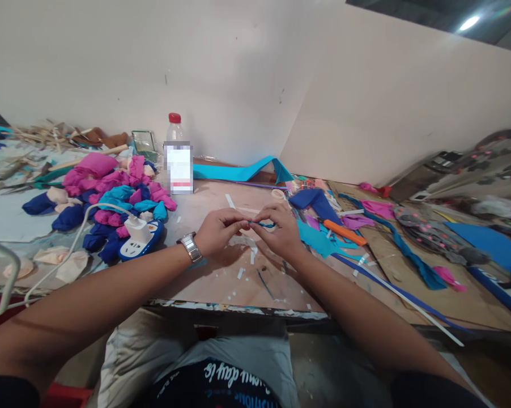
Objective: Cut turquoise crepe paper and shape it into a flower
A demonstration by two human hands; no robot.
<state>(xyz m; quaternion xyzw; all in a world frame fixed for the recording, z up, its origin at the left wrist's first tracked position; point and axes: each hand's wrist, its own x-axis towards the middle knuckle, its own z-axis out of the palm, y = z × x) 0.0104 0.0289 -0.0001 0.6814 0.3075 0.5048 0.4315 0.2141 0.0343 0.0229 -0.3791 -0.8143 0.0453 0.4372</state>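
My left hand (220,231), with a metal watch (190,247) on its wrist, is closed in a pinch over the middle of the worktable. The fingertips of my right hand (280,231) meet it, thumb and forefinger pinched too. Between the fingers shows a small narrow blue strip (267,225), mostly covered, so its full shape is hidden. White scraps (241,273) and a thin dark strip (265,284) lie on the tabletop below the hands. Just right of my right hand are turquoise fabric pieces (317,239) and an orange-handled cutter (344,232).
At left sit a heap of pink and blue fabric puffs (111,184) and a power strip (141,241) with a white cable. A red-capped bottle (175,127) stands near the wall beside a turquoise band (230,171). Cardboard (391,255) carries a twisted teal strip (408,252) at right.
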